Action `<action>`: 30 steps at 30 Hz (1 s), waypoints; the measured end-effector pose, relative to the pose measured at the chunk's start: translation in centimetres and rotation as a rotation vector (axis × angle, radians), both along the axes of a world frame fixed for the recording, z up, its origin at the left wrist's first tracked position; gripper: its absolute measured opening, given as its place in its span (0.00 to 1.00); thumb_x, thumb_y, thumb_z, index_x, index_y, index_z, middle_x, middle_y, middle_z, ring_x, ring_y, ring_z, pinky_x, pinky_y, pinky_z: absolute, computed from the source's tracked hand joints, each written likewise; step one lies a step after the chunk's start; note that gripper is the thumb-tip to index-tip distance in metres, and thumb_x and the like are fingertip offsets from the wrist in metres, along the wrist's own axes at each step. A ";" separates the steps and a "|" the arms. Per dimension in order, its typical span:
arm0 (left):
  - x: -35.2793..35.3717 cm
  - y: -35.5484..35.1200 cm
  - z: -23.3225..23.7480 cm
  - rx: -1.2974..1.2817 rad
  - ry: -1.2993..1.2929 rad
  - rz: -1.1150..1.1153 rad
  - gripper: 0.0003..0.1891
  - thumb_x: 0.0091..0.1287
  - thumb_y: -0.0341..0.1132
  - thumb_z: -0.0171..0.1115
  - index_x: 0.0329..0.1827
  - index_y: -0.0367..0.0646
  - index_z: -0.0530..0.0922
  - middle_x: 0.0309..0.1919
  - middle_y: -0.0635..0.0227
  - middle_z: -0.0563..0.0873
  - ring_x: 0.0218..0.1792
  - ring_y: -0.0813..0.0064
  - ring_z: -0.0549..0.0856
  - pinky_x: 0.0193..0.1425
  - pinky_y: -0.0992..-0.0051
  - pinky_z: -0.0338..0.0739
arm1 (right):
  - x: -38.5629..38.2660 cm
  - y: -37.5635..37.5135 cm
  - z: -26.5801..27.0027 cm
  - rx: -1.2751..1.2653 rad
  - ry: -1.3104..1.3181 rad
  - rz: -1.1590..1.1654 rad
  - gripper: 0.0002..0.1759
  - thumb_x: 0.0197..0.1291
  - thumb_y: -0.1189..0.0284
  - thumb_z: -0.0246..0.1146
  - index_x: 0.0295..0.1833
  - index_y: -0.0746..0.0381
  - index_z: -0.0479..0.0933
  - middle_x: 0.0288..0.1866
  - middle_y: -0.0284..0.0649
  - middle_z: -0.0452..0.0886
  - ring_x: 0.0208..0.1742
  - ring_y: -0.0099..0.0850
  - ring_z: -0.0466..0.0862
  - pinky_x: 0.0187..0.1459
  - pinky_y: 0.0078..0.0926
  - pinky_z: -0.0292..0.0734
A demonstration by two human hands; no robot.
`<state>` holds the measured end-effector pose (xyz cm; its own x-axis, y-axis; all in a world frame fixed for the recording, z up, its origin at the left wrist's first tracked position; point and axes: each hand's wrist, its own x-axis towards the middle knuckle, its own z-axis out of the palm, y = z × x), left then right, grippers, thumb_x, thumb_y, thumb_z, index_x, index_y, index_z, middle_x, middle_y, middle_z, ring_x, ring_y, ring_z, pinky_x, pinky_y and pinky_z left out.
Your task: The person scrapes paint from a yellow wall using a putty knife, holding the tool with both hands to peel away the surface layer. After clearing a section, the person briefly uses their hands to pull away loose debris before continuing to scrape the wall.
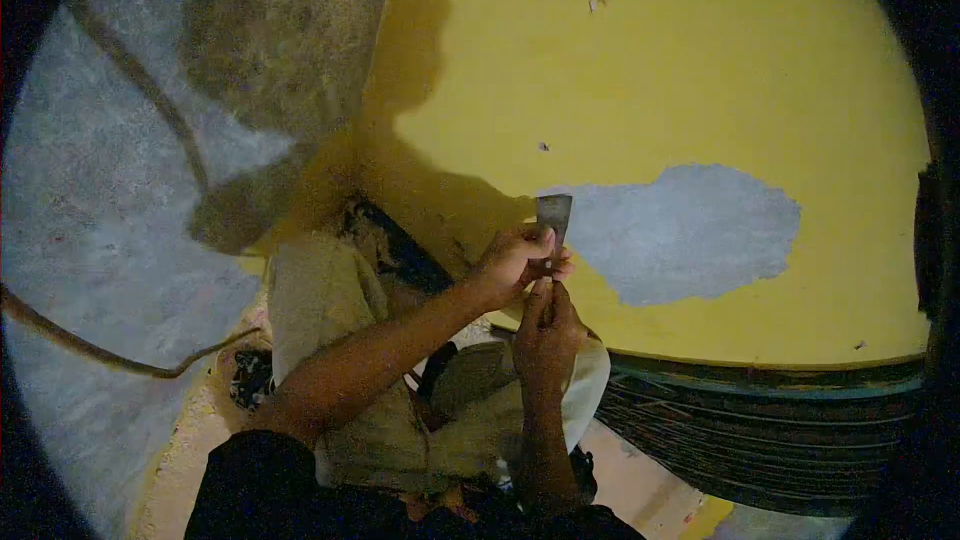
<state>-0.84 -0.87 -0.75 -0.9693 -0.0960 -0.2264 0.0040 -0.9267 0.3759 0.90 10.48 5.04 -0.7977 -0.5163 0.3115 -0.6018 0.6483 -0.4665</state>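
Plainly flat, flared blade [555, 210] in hands [507, 267]; patch [700, 232] grey, ragged-edged.

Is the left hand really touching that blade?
Touching. The head view shows the left hand with its thumb lying on the blade.

Beyond the scraper [556, 212] and to its right, a hand can pass low over the wide board [700, 90] and its grey patch [710, 230], where some small crumbs [543, 146] lie. On the left, the forearm [390, 350] and the left knee [318, 275] stand in the way. Towards the body, the left hand [512, 258] and right hand [548, 338] block the passage, with the right knee [592, 380] close to the board's edge.
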 end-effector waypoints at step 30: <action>1.3 -1.8 -0.1 -0.160 0.107 0.356 0.13 0.72 0.39 0.58 0.52 0.41 0.74 0.46 0.61 0.82 0.47 0.71 0.84 0.51 0.73 0.78 | 0.5 -1.6 0.8 -0.133 0.112 0.127 0.13 0.68 0.70 0.56 0.50 0.70 0.74 0.37 0.58 0.78 0.38 0.54 0.80 0.38 0.44 0.76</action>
<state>0.47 -2.66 -0.80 -0.8864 -0.4557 -0.0812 0.3608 -0.7902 0.4953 1.40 8.86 5.80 -0.6855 -0.5587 0.4668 -0.7276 0.5017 -0.4679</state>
